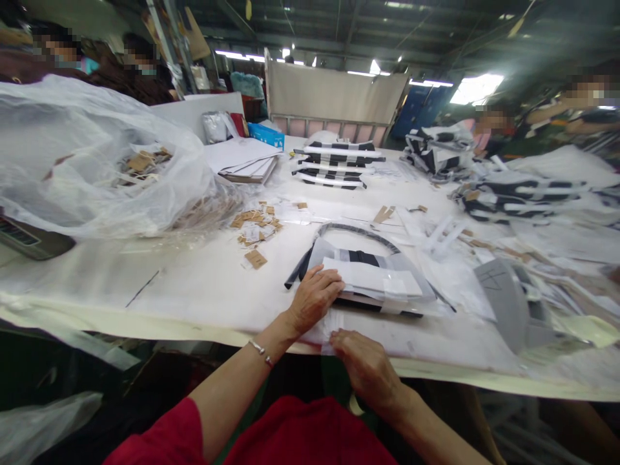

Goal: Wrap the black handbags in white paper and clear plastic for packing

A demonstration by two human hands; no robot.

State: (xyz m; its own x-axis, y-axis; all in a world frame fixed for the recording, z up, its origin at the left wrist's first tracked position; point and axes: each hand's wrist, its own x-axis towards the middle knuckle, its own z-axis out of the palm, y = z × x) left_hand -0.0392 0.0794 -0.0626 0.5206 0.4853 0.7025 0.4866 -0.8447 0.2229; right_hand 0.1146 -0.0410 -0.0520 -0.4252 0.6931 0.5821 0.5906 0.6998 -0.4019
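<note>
Most of the striped fabric piece (363,259) hidden under the white paper sheet (368,278)

And here's the left hand (314,298), laid out flat, palm down, fingers stretched forward and to the right, a thin silver bracelet (260,352) sitting on the bare wrist! Just below it, the right hand (368,368) is curled, knuckles up, fingertips (339,339) angled down and left, close to the other hand but not touching it. Both forearms are bare, the left forearm (227,400) running up from a red sleeve (155,433).
</note>
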